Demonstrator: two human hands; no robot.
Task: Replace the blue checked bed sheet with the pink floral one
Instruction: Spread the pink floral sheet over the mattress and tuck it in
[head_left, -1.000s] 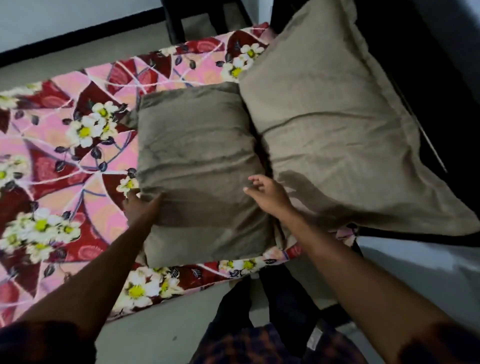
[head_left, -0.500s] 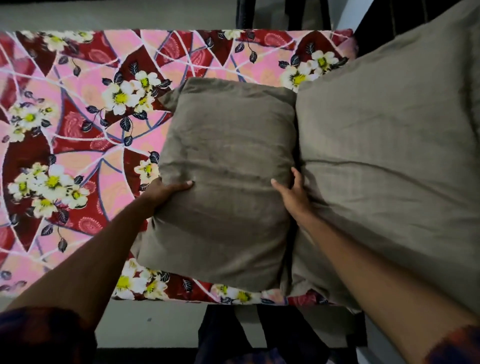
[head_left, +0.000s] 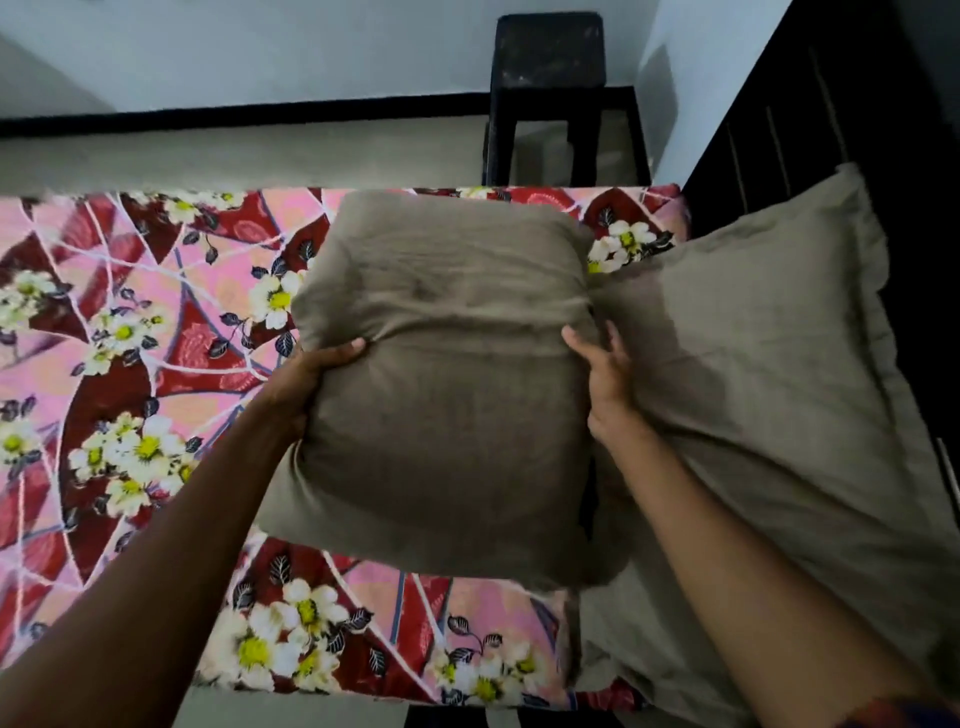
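The pink floral sheet (head_left: 130, 364) is lying spread over the bed (head_left: 31, 613), reaching its far edge and its near edge; no blue checked sheet is showing anywhere in view; the exchange of sheets therefore appears made, and the work in hand is judged to be the dressing of the head end with pillows.

The smaller brown pillow (head_left: 447, 415) is now being gripped at both sides; the left hand (head_left: 306, 374) is closed on its left edge, thumb pressing a crease into the top; the right hand (head_left: 602, 379) is clasping its right edge, fingers partly wedged against the larger brown pillow (head_left: 769, 395). A second ago the hands were only approaching and the pillow was lying flat; half a second ago they were settling on its edges; now the cover is bunching under the fingers and the near end appears to be lifting clear of the sheet, though how far is not certain.

The larger pillow is lying at the bed's right end, against the dark headboard (head_left: 810, 130), overhanging the near edge; it is touching the smaller pillow along one side. A dark stool (head_left: 548, 93) is standing on the floor beyond the far edge, near the far right corner.

Judgement: the task is close to completion; the smaller pillow is probably being repositioned; the risk is dragging and rucking the sheet beneath.
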